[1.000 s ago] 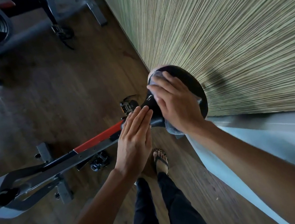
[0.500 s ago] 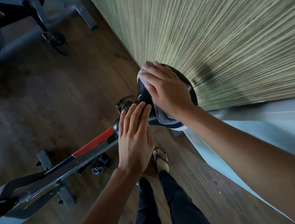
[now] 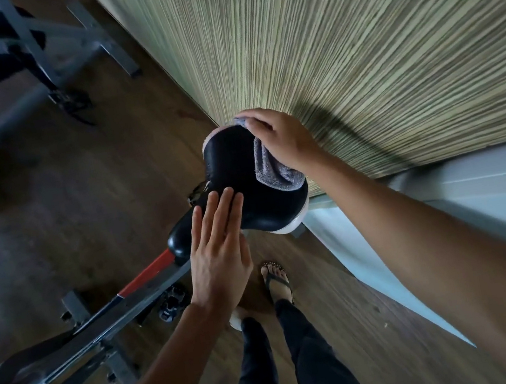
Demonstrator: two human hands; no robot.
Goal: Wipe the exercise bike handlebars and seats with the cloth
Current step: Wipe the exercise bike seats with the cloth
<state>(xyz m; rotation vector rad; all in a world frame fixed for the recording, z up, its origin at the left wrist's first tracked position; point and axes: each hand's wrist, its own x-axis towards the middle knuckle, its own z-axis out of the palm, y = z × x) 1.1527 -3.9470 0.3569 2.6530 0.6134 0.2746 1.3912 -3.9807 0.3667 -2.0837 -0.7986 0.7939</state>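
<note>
A black bike seat (image 3: 243, 180) with a white underside sits on a grey and red bike frame (image 3: 105, 320) in the middle of the head view. My right hand (image 3: 282, 136) presses a grey cloth (image 3: 269, 169) on the seat's far right side, next to the wall. My left hand (image 3: 219, 257) lies flat, fingers straight and together, on the narrow front part of the seat. The handlebars are out of view.
A striped green wall (image 3: 353, 41) runs close along the right of the seat, with a pale skirting panel (image 3: 447, 202) below. A second exercise bike (image 3: 6, 65) stands at the upper left on the wooden floor (image 3: 94, 191). My legs and sandalled foot (image 3: 276, 281) are below the seat.
My right hand slid the cloth from the seat's top middle over to its far right edge, baring most of the black top. My left hand stayed flat on the nose.
</note>
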